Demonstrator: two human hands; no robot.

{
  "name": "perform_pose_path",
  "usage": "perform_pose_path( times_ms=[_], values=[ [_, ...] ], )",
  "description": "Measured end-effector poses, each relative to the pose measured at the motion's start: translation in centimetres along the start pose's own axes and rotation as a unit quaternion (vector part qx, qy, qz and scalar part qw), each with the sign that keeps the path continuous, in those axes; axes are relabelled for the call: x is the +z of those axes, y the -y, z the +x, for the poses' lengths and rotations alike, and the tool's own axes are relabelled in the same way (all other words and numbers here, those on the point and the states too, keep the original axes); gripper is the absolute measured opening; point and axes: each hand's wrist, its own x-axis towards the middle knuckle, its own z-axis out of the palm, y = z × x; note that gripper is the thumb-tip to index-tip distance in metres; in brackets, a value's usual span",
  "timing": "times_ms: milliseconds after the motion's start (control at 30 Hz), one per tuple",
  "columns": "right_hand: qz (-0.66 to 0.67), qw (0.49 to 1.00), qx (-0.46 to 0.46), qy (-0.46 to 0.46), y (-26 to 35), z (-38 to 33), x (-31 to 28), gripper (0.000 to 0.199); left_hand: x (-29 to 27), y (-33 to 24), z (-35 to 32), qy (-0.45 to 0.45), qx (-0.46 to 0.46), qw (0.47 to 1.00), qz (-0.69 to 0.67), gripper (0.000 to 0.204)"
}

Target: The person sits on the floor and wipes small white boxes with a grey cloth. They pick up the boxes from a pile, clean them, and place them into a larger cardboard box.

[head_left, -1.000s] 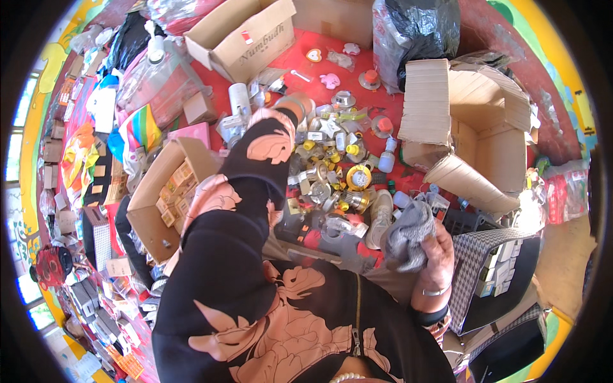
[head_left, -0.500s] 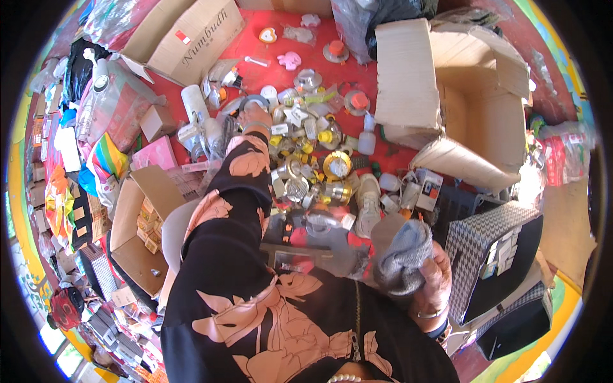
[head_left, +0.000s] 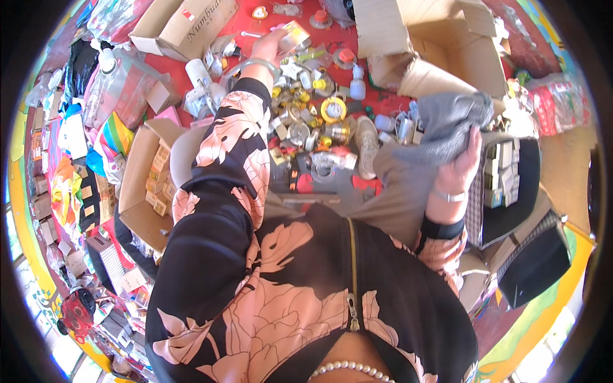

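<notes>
My left hand [head_left: 265,46] is stretched out to the far side of the pile, its fingers closed at the edge of a shiny clear-and-gold piece [head_left: 295,37], whose kind I cannot make out. Just nearer lies a heap of small light fittings; among them are a white star-shaped piece [head_left: 292,70] and a yellow-rimmed round lamp [head_left: 333,110]. Out to the right, above my knee, my right hand [head_left: 461,163] grips a grey cloth [head_left: 447,127], which is bunched and slightly blurred. The cloth hides some of its fingers.
An open cardboard box [head_left: 440,38] stands far right. At the left is a carton with small boxes [head_left: 153,185]. A black-lined checked box [head_left: 511,185] holds white packs beside my right hand. A white shoe [head_left: 366,147] and a spray bottle [head_left: 357,83] sit by the pile.
My left hand has moved farther out and now has the shiny piece at its fingers. My right hand has lifted the grey cloth up and to the right. The view has shifted.
</notes>
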Motion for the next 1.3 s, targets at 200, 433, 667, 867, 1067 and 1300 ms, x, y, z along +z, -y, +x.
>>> perform_pose_path(
  times_ms=[200,433,667,867,1067,1300],
  values=[
    [-0.027,0.999,0.033,0.021,-0.3,-0.6,-0.7,0.026,3.0,-1.9,-13.9,0.289,-0.051,0.944,-0.149,0.028],
    [-0.109,0.984,-0.022,0.137,-1.9,-8.6,3.8,0.040,0.4,-0.3,-26.3,0.274,-0.157,0.916,-0.247,0.040],
    [-0.548,0.645,-0.359,0.393,-6.7,-14.0,7.5,0.041,0.6,0.1,-31.5,0.304,-0.062,0.915,-0.257,0.041],
    [-0.486,0.685,-0.297,0.455,-5.8,-14.3,7.9,0.046,0.9,-0.5,-34.0,0.274,0.030,0.946,-0.171,0.042],
    [-0.477,0.759,-0.337,0.288,-7.4,-15.5,7.4,0.024,1.0,0.1,-34.5,0.242,0.154,0.958,0.013,0.039],
    [-0.095,0.963,0.149,0.203,-6.3,-11.9,6.8,0.034,0.5,-0.5,-35.1,0.275,0.106,0.955,-0.041,0.035]
  ],
)
